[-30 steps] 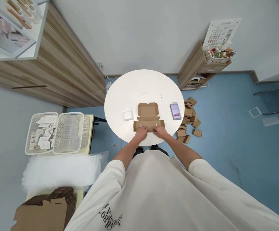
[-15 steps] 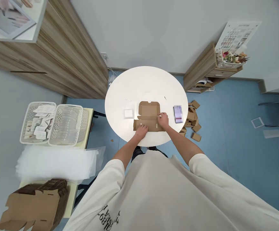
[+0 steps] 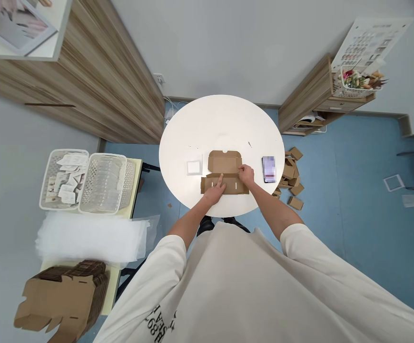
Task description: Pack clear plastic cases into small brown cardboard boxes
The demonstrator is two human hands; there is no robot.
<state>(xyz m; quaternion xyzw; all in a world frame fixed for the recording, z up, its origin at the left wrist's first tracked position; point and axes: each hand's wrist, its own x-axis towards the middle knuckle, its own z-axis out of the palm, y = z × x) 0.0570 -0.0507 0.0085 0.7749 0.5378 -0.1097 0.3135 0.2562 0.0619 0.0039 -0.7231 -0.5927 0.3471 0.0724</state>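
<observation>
A flat, partly folded cardboard box [image 3: 224,164] lies on the white round table [image 3: 221,116] in front of me. My left hand [image 3: 214,192] rests on its near panel, index finger stretched out toward the crease. At the box's right side, my right hand [image 3: 246,175] has its fingers closed on a side flap by the crease. Left of the box is a small white square item [image 3: 194,167], perhaps a clear case. A phone-like purple rectangle [image 3: 269,169], blurred out, lies to the right.
Several small cardboard boxes [image 3: 292,174] are piled beyond the table's right edge. On a side table at left stand two white baskets [image 3: 85,181], a stack of white translucent sheets [image 3: 93,238] and a stack of flat cardboard blanks [image 3: 60,300]. A wooden cabinet [image 3: 121,71] rises behind them.
My left hand has slid right and away from me over the near panel, its index finger now extended. My right hand has shifted slightly up along the flap. The camera view has shifted a little.
</observation>
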